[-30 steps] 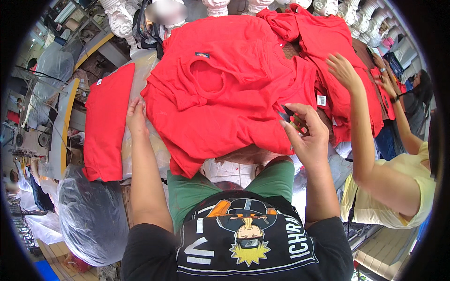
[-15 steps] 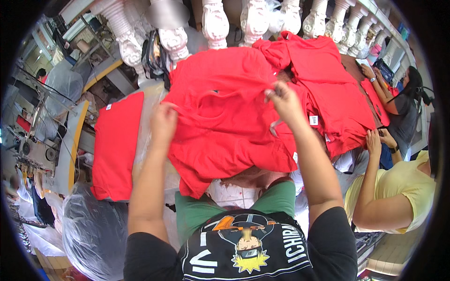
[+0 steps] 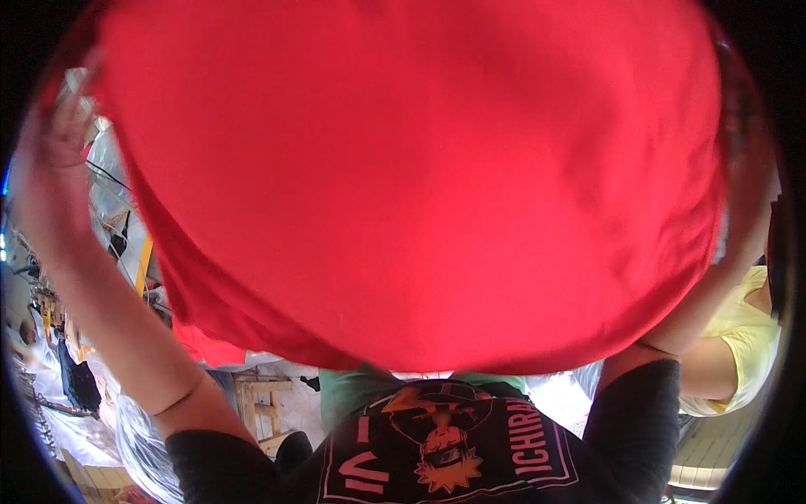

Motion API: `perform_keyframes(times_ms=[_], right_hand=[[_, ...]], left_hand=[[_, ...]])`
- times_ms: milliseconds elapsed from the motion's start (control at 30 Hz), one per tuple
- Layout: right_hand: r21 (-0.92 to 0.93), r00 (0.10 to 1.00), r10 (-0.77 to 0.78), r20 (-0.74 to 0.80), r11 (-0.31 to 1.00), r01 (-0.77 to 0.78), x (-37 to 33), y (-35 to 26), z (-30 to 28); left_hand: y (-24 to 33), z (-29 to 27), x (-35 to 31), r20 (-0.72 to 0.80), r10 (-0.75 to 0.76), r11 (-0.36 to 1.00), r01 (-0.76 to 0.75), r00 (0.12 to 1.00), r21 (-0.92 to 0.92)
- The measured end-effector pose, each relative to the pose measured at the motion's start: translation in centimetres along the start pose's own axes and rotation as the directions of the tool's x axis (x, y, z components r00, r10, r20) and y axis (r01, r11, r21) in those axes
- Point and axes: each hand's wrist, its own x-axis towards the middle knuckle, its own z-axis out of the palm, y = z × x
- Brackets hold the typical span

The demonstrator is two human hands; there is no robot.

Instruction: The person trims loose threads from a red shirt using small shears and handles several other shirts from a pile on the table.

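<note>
Red garment [image 3: 411, 185] is spread out before the person, filling most of the view. Left hand [image 3: 69, 130] is at its left edge, right hand [image 3: 744, 118] at its right (dark and blurred); whether either hand's fingers grip cannot be told.

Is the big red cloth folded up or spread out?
Spread out: the cloth makes a wide sheet between the left hand and right hand.

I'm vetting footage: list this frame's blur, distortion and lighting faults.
Head view throughout: red shirt soft, filling most of the picture; left hand blurred; right hand dim and smeared near the rim; hem bowed, perhaps by fisheye distortion; white patch below it overexposed.
</note>
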Motion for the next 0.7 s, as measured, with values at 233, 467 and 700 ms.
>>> perform_keyframes(times_ms=[233, 467, 700], right_hand=[[-0.109, 0.652, -0.098, 0.752, 0.957, 0.27, -4.0, -3.7, 13.7], [0.077, 0.366, -0.03, 0.93, 0.99, -0.114, -12.4, -2.6, -0.3], [-0.279, 0.039, 0.35, 0.936, 0.805, -0.524, -24.8, 0.2, -8.1]], left_hand=[[-16.4, 14.2, 0.8, 0.025, -0.214, 0.976, 0.213, 0.976, 0.033], [-13.7, 20.5, -18.8, 0.697, -0.149, 0.983, 0.031, 0.702, 0.18], [-7.6, 23.7, -35.0, 0.829, -0.169, 0.982, 0.165, 0.532, 0.094]])
